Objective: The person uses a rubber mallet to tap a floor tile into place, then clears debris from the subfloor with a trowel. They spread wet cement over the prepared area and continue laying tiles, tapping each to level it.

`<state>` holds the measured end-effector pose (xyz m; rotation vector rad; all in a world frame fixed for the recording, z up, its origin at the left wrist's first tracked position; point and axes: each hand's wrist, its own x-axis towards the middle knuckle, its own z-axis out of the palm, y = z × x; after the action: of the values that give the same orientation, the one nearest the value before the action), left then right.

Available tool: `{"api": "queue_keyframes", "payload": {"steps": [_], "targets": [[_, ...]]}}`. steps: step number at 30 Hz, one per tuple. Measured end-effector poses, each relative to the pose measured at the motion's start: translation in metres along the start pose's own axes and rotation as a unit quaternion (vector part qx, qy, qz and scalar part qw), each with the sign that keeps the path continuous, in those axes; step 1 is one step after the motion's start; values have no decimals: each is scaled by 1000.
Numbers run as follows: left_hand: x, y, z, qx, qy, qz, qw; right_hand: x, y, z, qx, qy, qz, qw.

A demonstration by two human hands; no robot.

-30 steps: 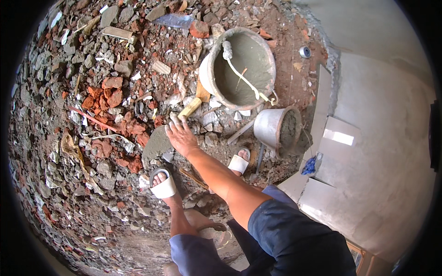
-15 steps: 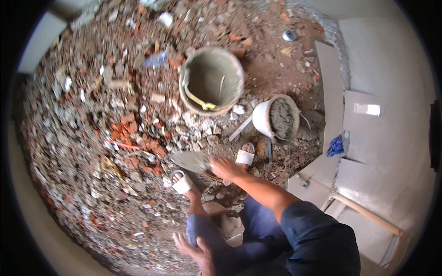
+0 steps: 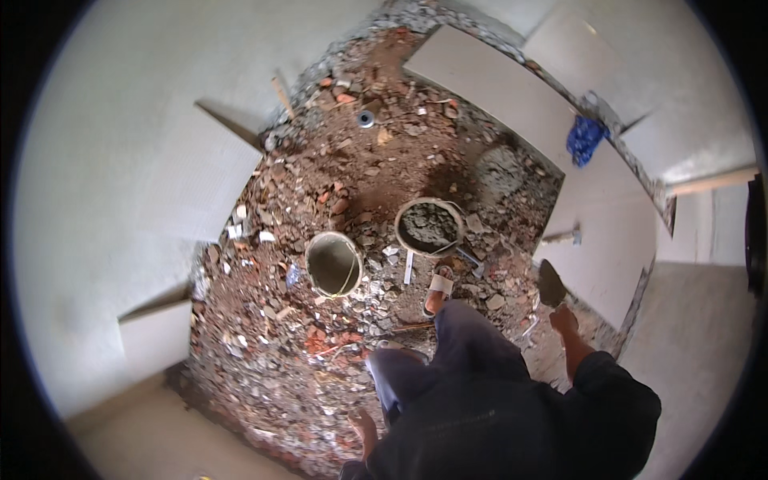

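My right hand [image 3: 564, 319] is closed round the handle of a trowel [image 3: 550, 284]. The blade points away from me, near the edge of a large pale tile. Low on the left hangs my left hand [image 3: 365, 426], its fingers loosely apart, over the rubble. Ahead of my feet stands a bucket [image 3: 398, 228] with grey mortar [image 3: 430, 226] in it. A second bucket [image 3: 308, 262], coated grey inside, is to its left. A hammer [image 3: 470, 261] and a white strip [image 3: 409, 268] lie beside the mortar bucket.
Broken brick and stone [image 3: 296, 344] cover the ground. Large pale tiles [image 3: 608, 232] lie along the right, with a tool [image 3: 564, 237] and blue plastic [image 3: 586, 140] on them. Mortar [image 3: 500, 172] is spread beside the tiles. More panels [image 3: 204, 180] lean at the left wall.
My right hand has swung right with the trowel, from above my feet to beside the tile. The view has turned right and shows more of the floor. My left hand still hangs low.
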<state>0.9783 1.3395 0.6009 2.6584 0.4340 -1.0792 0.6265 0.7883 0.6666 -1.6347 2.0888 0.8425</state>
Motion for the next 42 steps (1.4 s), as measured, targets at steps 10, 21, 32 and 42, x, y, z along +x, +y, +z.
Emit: {"api": "queue_keyframes", "payload": {"steps": [10, 21, 32, 42], "targets": [[106, 218, -63, 283, -30, 396, 873, -13, 44, 62, 266, -133, 168, 940], [205, 574, -73, 173, -141, 458, 861, -51, -22, 182, 123, -169, 64, 976], [335, 731, -262, 275, -77, 264, 921, -140, -227, 79, 345, -212, 339, 849], [284, 936, -208, 192, -138, 451, 861, -84, -311, 73, 271, -103, 141, 947]]}}
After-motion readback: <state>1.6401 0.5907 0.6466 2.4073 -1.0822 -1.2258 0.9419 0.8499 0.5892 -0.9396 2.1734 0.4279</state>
